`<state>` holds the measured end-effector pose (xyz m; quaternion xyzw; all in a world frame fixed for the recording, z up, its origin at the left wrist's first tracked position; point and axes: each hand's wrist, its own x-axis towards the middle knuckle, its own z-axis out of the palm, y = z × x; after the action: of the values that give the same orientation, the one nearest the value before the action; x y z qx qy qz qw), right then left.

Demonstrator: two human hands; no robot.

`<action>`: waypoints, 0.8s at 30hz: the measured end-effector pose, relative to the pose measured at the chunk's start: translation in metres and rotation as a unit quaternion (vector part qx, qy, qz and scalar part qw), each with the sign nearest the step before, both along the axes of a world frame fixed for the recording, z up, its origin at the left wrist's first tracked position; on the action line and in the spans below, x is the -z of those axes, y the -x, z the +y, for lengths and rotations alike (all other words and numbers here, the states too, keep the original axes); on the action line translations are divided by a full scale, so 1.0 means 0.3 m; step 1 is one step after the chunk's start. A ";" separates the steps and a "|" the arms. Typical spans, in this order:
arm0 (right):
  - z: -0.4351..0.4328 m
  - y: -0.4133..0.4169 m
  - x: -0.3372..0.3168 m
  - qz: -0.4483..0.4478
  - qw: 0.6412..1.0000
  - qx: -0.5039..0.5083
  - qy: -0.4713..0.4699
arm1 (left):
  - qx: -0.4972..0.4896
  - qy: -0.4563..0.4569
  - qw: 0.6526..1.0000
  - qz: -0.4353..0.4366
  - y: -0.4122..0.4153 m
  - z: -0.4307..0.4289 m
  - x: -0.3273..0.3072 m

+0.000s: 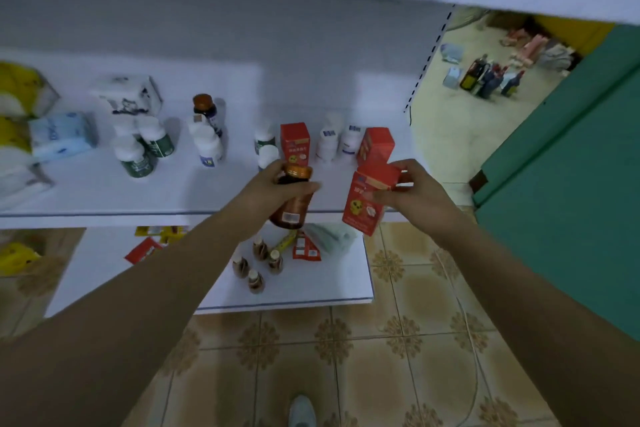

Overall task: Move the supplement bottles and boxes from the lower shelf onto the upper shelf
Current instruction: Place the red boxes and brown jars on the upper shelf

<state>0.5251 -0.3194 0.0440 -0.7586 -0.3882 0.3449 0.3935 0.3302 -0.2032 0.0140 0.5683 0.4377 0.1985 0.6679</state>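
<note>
- Our left hand (277, 184) grips the amber bottle (291, 204) at its neck.
- Our right hand (412, 191) pinches the red box (367, 204).
- We hold both at the upper shelf (138, 198) front edge.

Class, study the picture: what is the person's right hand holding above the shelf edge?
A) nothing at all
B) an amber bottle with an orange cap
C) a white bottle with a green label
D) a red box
D: the right hand pinches the red box by its top, while the left hand grips the amber bottle.
</note>
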 end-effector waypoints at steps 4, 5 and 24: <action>-0.106 0.145 -0.192 0.016 0.999 -0.020 -0.035 | 0.005 -0.011 0.998 -0.056 0.118 -0.090 -0.192; -0.130 0.183 -0.239 0.021 0.999 -0.018 -0.045 | 0.007 -0.015 0.997 -0.072 0.149 -0.114 -0.246; -0.318 0.441 -0.891 0.079 0.964 -0.040 -0.252 | 0.064 -0.143 0.960 -0.232 0.385 -0.354 -0.990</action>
<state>0.3929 -0.4149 0.3112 -0.5889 -0.4604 0.3102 0.5873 0.2147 -0.3095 0.3110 0.6233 0.2001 0.3423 0.6740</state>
